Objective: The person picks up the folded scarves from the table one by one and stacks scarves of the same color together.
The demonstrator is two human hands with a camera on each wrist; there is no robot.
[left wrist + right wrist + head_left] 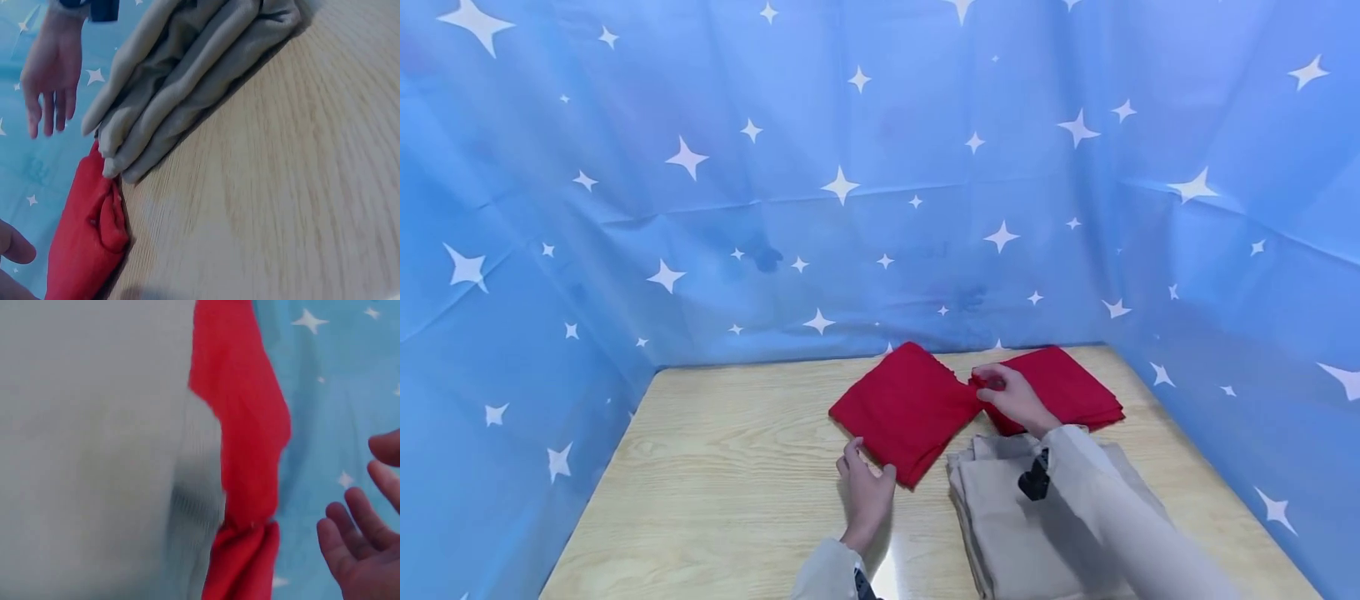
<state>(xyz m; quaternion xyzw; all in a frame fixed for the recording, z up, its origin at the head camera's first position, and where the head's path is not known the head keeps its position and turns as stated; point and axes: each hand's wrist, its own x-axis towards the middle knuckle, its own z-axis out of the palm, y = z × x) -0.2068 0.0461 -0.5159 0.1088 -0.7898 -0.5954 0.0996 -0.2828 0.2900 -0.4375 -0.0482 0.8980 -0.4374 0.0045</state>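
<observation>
A folded red cloth lies turned like a diamond on the table's middle. My left hand is at its near-left edge, fingers loosely bent and thumb apart from them; only its thumb and part of a finger show in the left wrist view. Over the gap between this cloth and a second folded red cloth, my right hand hovers with spread, loosely bent fingers. Nothing shows between those fingers in the right wrist view, where the hand stands beside the red fabric.
A thick stack of folded grey cloth sits at the near right, under my right forearm. The wooden table extends to the left. A blue curtain with white stars encloses the back and both sides.
</observation>
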